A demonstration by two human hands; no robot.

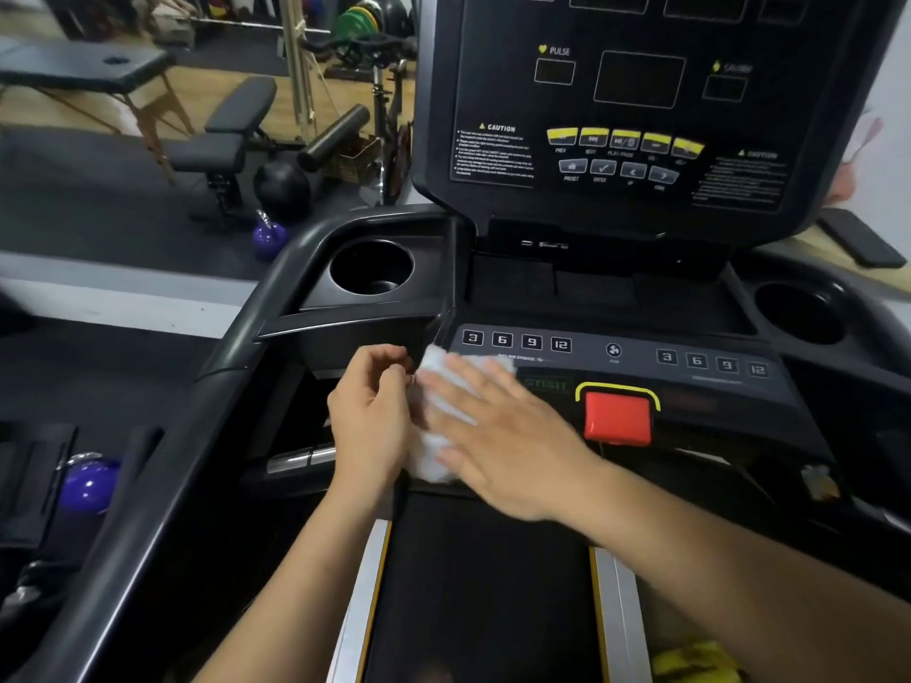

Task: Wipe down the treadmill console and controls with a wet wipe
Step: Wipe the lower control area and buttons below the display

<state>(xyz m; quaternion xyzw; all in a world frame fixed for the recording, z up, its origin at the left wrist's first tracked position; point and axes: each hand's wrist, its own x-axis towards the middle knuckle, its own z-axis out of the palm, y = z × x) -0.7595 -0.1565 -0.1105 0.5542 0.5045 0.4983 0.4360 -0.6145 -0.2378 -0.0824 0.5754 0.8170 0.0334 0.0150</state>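
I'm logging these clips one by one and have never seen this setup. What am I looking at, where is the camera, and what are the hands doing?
This one picture comes from a camera worn on a person's head, looking down at their bare hands; there is no robot. The machine is a treadmill: a dark display on top, below it a control panel with numbered buttons and a red stop button, a cup holder beside. The right hand lies flat on a white wet wipe, pressing it onto the panel's left end. The left hand, fingers curled, seems to pinch the wipe's left edge.
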